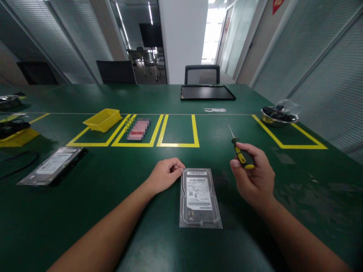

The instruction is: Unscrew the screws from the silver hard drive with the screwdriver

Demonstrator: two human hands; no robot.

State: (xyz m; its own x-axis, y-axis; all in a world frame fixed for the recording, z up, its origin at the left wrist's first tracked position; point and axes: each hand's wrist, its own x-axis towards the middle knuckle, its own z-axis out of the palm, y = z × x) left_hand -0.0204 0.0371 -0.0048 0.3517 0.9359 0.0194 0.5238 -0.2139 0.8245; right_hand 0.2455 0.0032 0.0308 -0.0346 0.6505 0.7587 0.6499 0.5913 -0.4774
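Note:
A silver hard drive with a white label [199,198] lies flat on the green table in front of me. My left hand [167,173] rests beside its upper left corner, fingers curled and fingertips at the drive's edge. To the right of the drive, my right hand [253,173] is raised and closed around the black and yellow handle of a screwdriver [241,155]. The screwdriver's thin shaft points up and away to the left, touching nothing.
Another hard drive [55,164] lies at the left. Beyond are a yellow tray [103,120], a pixelated pink object [138,129] and yellow tape outlines [178,145]. A metal bowl [279,115] stands far right; a black-framed panel [208,92] lies at the back.

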